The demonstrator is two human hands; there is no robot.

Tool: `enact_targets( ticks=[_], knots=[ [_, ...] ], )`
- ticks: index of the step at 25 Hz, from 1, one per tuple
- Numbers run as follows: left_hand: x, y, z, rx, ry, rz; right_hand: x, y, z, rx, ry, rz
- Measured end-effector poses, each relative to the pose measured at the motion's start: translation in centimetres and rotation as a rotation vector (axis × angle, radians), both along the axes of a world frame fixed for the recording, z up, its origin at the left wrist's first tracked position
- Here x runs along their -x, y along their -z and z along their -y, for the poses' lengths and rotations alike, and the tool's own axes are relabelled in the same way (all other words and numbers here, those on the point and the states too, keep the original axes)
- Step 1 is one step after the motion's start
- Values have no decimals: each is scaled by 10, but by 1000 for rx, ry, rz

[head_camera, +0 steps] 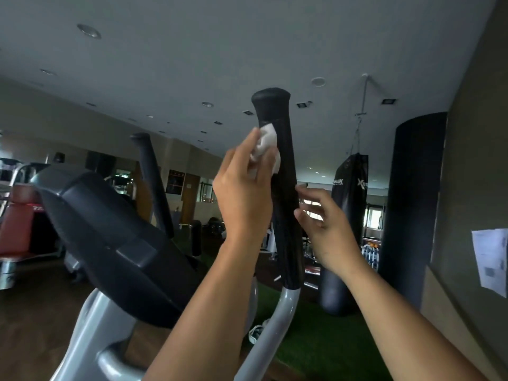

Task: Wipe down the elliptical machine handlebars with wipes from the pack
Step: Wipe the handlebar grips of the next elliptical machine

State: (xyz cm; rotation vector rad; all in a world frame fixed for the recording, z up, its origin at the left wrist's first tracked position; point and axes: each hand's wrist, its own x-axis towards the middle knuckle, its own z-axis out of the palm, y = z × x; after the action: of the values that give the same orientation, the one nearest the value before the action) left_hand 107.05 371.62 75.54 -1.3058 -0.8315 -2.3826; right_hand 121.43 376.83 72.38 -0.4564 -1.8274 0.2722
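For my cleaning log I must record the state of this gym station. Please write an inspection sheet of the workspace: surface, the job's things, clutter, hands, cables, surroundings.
Surface: green turf floor and brown wooden floor under the machine.
Job's things: crumpled white wipe pressed on the near black foam handlebar grip; far black handlebar grip has no hand on it; wipe pack not in view.
Clutter: small white item on the turf, too unclear to name.
Hands: left hand holds the wipe; right hand is open beside the near grip, contact unclear.
Cables: nothing seen.
Surroundings: black plastic console, hanging black punching bag, white papers on the right wall.
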Motion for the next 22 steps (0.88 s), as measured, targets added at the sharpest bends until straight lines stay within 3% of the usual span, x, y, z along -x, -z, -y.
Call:
enact_targets(
  ticks=[5,12,17,22],
  knots=[
    [-3,-34,-6,-135,-142,-5,-1,1,-3,7,-7,1],
    [-13,16,-26,-68,-131,14,-1,-3,5,-17,39,12],
    [2,8,-9,-10,-45,22,-2,-2,4,-6,10,-1],
    [5,2,-2,-33,-202,-102,0,2,-1,1,-15,-32]
  ],
)
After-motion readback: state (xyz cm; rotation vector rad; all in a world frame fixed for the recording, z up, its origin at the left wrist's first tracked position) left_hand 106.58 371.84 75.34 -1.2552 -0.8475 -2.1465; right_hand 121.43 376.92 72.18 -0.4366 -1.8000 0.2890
